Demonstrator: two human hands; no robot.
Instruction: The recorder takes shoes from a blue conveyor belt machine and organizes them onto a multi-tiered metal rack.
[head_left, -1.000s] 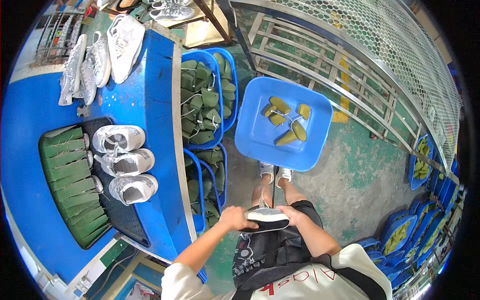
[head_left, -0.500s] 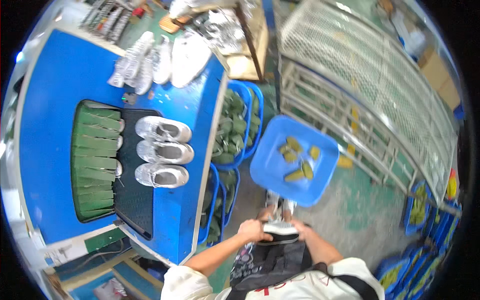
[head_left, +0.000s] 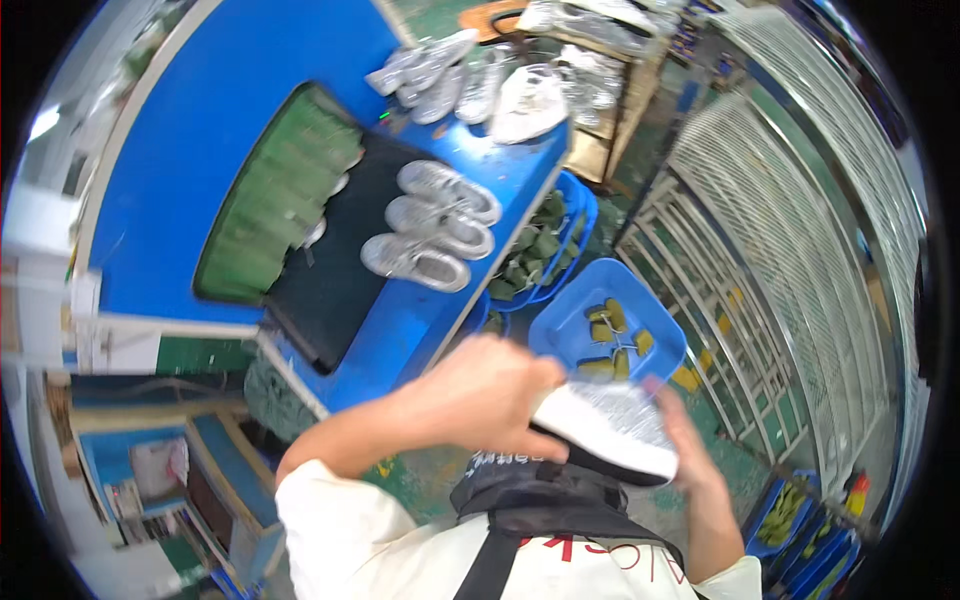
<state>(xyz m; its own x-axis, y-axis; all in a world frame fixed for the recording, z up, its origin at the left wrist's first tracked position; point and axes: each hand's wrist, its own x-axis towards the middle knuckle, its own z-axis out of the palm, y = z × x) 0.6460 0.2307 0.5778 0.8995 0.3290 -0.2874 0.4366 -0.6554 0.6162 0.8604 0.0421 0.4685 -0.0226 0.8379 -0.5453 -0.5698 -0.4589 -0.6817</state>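
Observation:
Between my hands, in front of my body, is a grey knit sneaker [head_left: 612, 420] with a white midsole and black outsole, tilted on its side. My left hand [head_left: 490, 390] is wrapped round one end of it, slightly smeared by motion. At the other end, my right hand [head_left: 685, 435] grips the shoe, its fingers partly hidden. Beyond the shoe, a blue plastic tub [head_left: 560, 335] stands on the floor with several olive-green pieces [head_left: 608, 320] inside. Three light grey sneakers [head_left: 440, 225] lie side by side on the blue machine, toes toward its opening.
A black conveyor belt [head_left: 345, 270] runs from a green strip curtain [head_left: 275, 200] in the blue machine [head_left: 230, 110]. More white shoes [head_left: 525, 105] rest at its far end. Blue baskets [head_left: 575, 235] hold green pieces. A metal mesh rack [head_left: 760, 180] stands right; more baskets [head_left: 785, 515] sit lower right.
Both hands have raised the sneaker from near my lap, tilting it sideways. My view has turned, so the machine and tub appear shifted and rotated.

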